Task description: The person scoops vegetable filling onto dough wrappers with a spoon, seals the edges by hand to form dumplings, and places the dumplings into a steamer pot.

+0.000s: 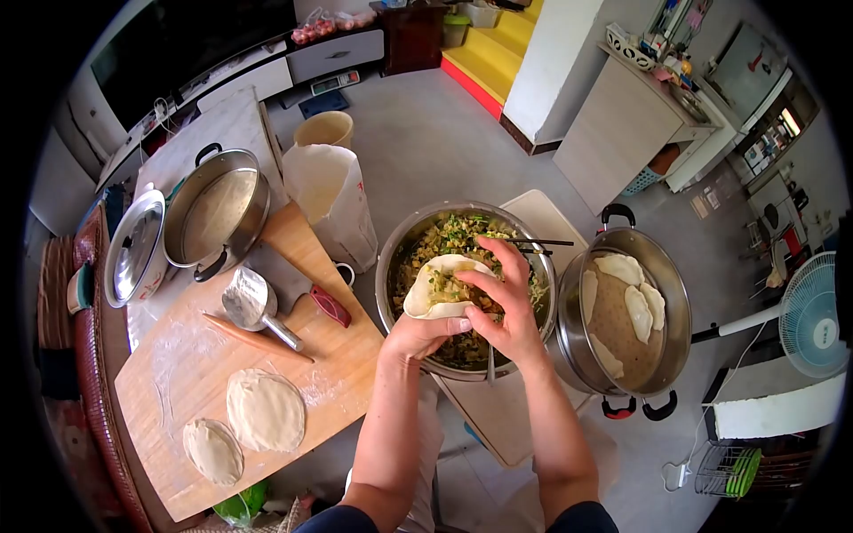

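Observation:
A round dough wrapper (428, 298) with chopped filling on it rests in my left hand (416, 336), whose fingers are curled under and around it. My right hand (514, 306) has its thumb and fingertips at the wrapper's right edge, gripping it; the wrapper is partly folded up. Directly beneath both hands is a large steel bowl (387, 275) of chopped green and yellow filling (426, 242). Dark chopsticks (553, 242) lie across its right side, and a spoon handle (491, 364) sticks out over the near rim.
Right of the bowl, a steel pot (685, 306) holds several folded dumplings (638, 313). On the wooden board (342, 377) lie dough pieces (267, 410), a rolling pin (258, 338), a metal scoop (247, 300) and a red-handled cleaver (330, 306). Another pot (259, 209) and a lid (133, 253) stand behind.

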